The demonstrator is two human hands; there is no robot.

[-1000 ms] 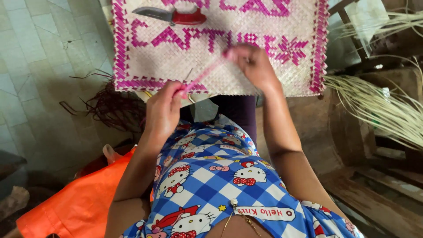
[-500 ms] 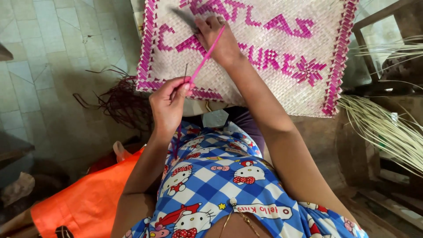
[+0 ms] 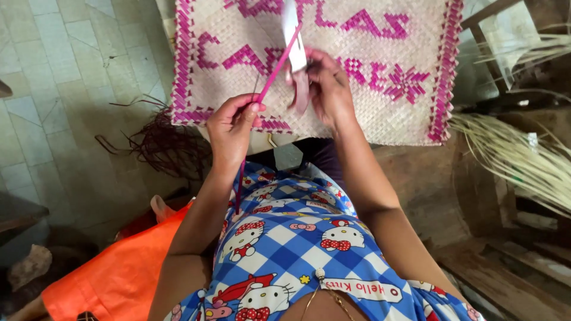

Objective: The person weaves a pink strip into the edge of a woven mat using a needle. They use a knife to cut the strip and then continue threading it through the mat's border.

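pale tiled floor (image 3: 65, 71); woven mat (image 3: 369, 71) on lap; left hand (image 3: 232, 125) fingers pinch pink strip (image 3: 279, 62), right hand (image 3: 327, 89) grips knife (image 3: 293, 35).

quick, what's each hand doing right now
Left hand: closed, pinching the pink strip.
Right hand: closed on the knife, blade pointing up over the woven mat.

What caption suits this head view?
Left hand pinches a pink strip; right hand holds a knife over a woven mat.
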